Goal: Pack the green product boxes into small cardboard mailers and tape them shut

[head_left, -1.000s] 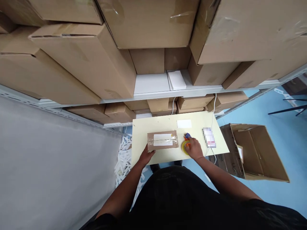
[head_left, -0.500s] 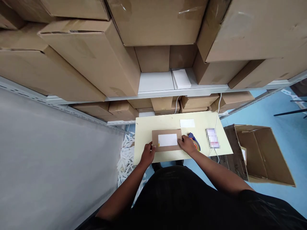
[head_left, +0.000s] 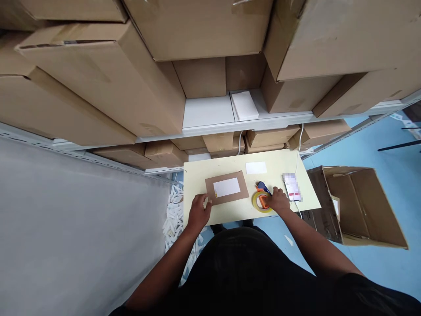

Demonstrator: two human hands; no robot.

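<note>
A small brown cardboard parcel (head_left: 226,188) with a white label lies flat on the pale yellow table (head_left: 197,173). My left hand (head_left: 198,211) grips its near left corner, fingers curled. My right hand (head_left: 279,201) is closed on a tape dispenser (head_left: 262,200) with an orange and blue body and a yellowish roll, just right of the parcel.
A white slip (head_left: 255,167) and a phone (head_left: 291,187) on a white cable lie on the table's far right. An open cardboard box (head_left: 358,206) stands on the blue floor at right. Stacked cartons (head_left: 108,83) fill the shelves ahead. White scraps (head_left: 173,215) litter the floor at left.
The parcel was turned flat, label up, with both hands. My right hand then left it and went right to take hold of the tape dispenser again. My left hand stayed on the parcel.
</note>
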